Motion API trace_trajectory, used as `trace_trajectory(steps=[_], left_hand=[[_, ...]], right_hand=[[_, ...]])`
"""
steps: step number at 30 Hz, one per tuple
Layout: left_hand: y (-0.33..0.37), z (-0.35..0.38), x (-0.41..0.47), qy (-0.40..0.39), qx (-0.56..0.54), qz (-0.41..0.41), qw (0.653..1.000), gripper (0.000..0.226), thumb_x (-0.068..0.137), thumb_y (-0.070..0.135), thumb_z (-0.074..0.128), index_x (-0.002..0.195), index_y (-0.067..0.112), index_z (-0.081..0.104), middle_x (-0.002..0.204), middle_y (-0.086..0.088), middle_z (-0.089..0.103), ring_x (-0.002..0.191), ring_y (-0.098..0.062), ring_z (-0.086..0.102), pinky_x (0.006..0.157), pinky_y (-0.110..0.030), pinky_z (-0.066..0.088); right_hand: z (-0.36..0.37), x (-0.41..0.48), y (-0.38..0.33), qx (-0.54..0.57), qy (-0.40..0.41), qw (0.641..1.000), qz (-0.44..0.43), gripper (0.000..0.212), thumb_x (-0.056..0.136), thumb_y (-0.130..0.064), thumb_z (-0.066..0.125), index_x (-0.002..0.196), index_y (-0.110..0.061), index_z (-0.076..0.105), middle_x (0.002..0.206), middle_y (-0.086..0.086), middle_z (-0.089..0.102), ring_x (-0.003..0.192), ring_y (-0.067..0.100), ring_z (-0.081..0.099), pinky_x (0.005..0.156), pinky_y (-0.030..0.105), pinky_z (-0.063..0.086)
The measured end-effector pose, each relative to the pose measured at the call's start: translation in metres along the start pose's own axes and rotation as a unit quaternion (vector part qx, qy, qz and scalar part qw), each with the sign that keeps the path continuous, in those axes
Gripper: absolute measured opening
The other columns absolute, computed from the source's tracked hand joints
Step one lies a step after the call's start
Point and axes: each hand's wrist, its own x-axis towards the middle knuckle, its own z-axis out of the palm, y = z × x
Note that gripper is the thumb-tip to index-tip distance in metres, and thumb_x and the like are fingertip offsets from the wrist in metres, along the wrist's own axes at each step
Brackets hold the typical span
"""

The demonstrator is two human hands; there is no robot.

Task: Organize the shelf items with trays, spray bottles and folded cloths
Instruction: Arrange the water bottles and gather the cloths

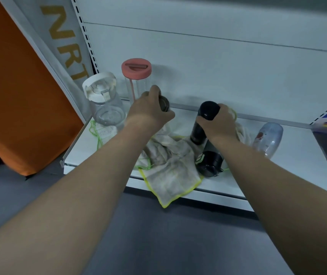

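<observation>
Two bare arms reach over grey floor point(158, 235) to a white shelf point(277, 175). Below the hands, a crumpled cloth point(168, 171) overhangs its front edge. Left hand point(148, 112) clamps a dark-lidded jar point(163, 104); right hand point(220, 124) grips an upright black bottle point(204, 120). Beyond the left hand stand clear bottles point(107, 104) against the white back panel point(218, 66).

Reaching forward with 2 bare forearms, left hand point(150, 110) curling fingers over the top of a dark-capped bottle point(163, 104), right hand point(221, 121) wrapping around the upper part of an upright black bottle point(203, 122), wrists angling slightly inward.
</observation>
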Motion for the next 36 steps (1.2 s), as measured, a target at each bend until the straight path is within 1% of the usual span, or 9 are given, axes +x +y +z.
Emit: trace_trajectory(steps=[3,8,13,17,21,24,27,31,36], left_hand=[[-0.002,0.013,0.009,0.045,-0.014,0.014,0.999,0.054,0.085,0.044,0.064,0.132,0.022,0.049,0.122,-0.009,0.051,0.106,-0.033,0.057,0.086,-0.039,0.05],[-0.01,0.032,0.028,0.101,-0.052,0.024,0.993,0.063,0.089,0.041,0.062,0.147,0.025,0.044,0.132,-0.018,0.05,0.12,-0.037,0.051,0.1,-0.041,0.045],[-0.016,0.051,0.042,0.068,-0.129,0.047,0.988,0.078,0.085,0.031,0.073,0.152,0.03,0.033,0.129,-0.013,0.053,0.117,-0.025,0.053,0.089,-0.016,0.036],[-0.01,0.061,0.05,0.095,-0.195,0.012,0.976,0.097,0.079,0.029,0.079,0.156,0.021,0.021,0.138,-0.008,0.051,0.123,-0.018,0.052,0.089,-0.012,0.032],[-0.021,0.07,0.06,0.108,-0.232,-0.026,0.966,0.094,0.068,0.047,0.081,0.147,0.016,0.039,0.139,-0.002,0.053,0.127,-0.016,0.052,0.106,-0.026,0.041],[-0.025,0.073,0.058,0.103,-0.232,-0.031,0.967,0.067,0.067,0.052,0.08,0.12,0.02,0.055,0.119,0.004,0.063,0.108,-0.012,0.06,0.092,-0.031,0.05],[-0.029,0.08,0.053,0.053,-0.224,-0.053,0.972,0.072,0.072,0.049,0.082,0.127,0.019,0.048,0.12,0.006,0.059,0.108,-0.009,0.056,0.084,-0.022,0.041],[-0.045,0.098,0.043,-0.048,-0.146,-0.116,0.981,0.082,0.081,0.046,0.077,0.145,0.013,0.038,0.139,-0.008,0.053,0.128,-0.025,0.05,0.091,-0.024,0.035],[-0.052,0.109,0.031,-0.118,-0.075,-0.164,0.977,0.064,0.089,0.045,0.066,0.136,0.006,0.049,0.131,-0.014,0.06,0.123,-0.031,0.053,0.088,-0.03,0.04]], right_hand=[[0.01,0.009,0.002,0.028,-0.002,1.0,-0.008,0.061,0.084,-0.036,0.072,0.133,-0.012,0.047,0.125,0.005,0.056,0.105,0.018,0.051,0.08,0.026,0.035],[0.016,0.023,0.008,0.092,0.002,0.996,-0.004,0.056,0.082,-0.038,0.072,0.129,-0.019,0.048,0.11,-0.004,0.057,0.1,0.016,0.055,0.079,0.025,0.043],[0.017,0.037,0.015,0.119,0.012,0.993,0.022,0.054,0.082,-0.042,0.073,0.125,-0.022,0.047,0.089,-0.02,0.052,0.088,0.009,0.055,0.071,0.021,0.04],[0.02,0.047,0.017,0.057,-0.012,0.998,-0.015,0.053,0.08,-0.045,0.073,0.121,-0.021,0.05,0.091,-0.013,0.055,0.085,0.011,0.054,0.059,0.018,0.035],[0.025,0.053,0.019,0.001,-0.027,0.999,-0.045,0.055,0.078,-0.039,0.075,0.122,-0.017,0.049,0.101,-0.004,0.056,0.089,0.014,0.052,0.061,0.022,0.035],[0.026,0.057,0.02,0.019,-0.009,0.999,-0.041,0.052,0.079,-0.036,0.075,0.121,-0.018,0.05,0.1,-0.006,0.056,0.089,0.012,0.052,0.058,0.009,0.035],[0.027,0.059,0.025,0.043,0.009,0.999,-0.032,0.052,0.08,-0.038,0.076,0.12,-0.018,0.051,0.102,-0.006,0.057,0.09,0.011,0.053,0.054,0.0,0.033],[0.027,0.068,0.026,0.052,-0.017,0.998,-0.015,0.06,0.075,-0.044,0.079,0.123,-0.021,0.051,0.108,-0.007,0.062,0.102,0.017,0.061,0.085,0.032,0.05],[0.023,0.065,0.034,0.038,-0.071,0.997,0.014,0.072,0.064,-0.05,0.082,0.124,-0.024,0.052,0.111,-0.005,0.065,0.101,0.019,0.064,0.086,0.046,0.057]])
